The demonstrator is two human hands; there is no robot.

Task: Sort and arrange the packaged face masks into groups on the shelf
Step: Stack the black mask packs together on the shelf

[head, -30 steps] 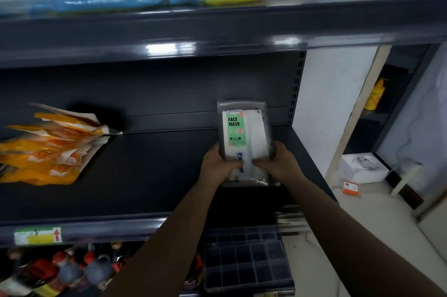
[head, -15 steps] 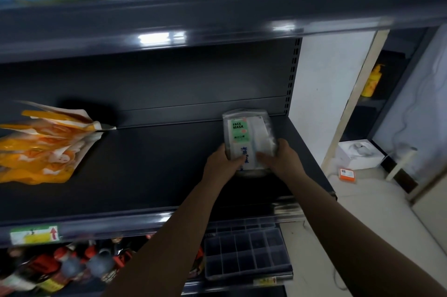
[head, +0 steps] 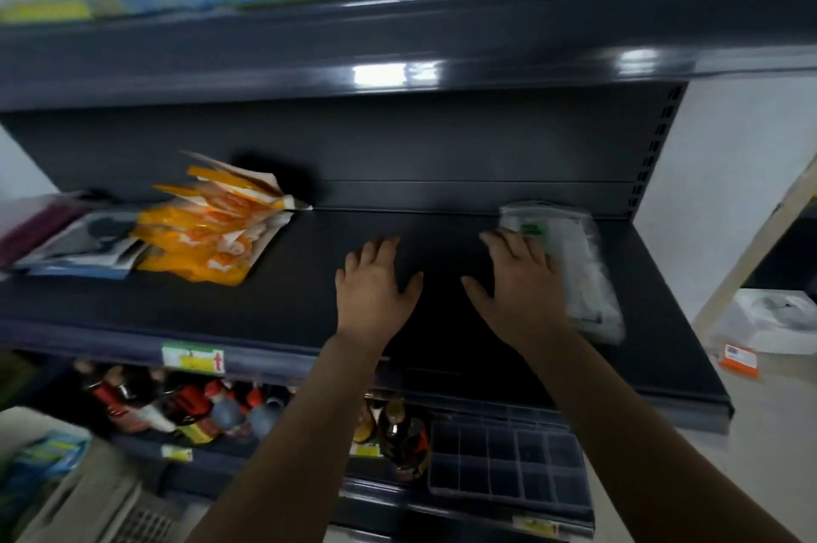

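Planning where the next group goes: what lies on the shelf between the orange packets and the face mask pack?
Only bare dark shelf, with both open hands above it, in the head view.

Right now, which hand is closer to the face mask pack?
Right. The right hand lies flat against the face mask pack; the left hand hovers apart to its left.

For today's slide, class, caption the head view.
Open left hand and right hand above shelf; mask pack lies flat.

Two hands [head: 376, 290], one clear mask pack [head: 579, 273], one orange pile [head: 212, 233].
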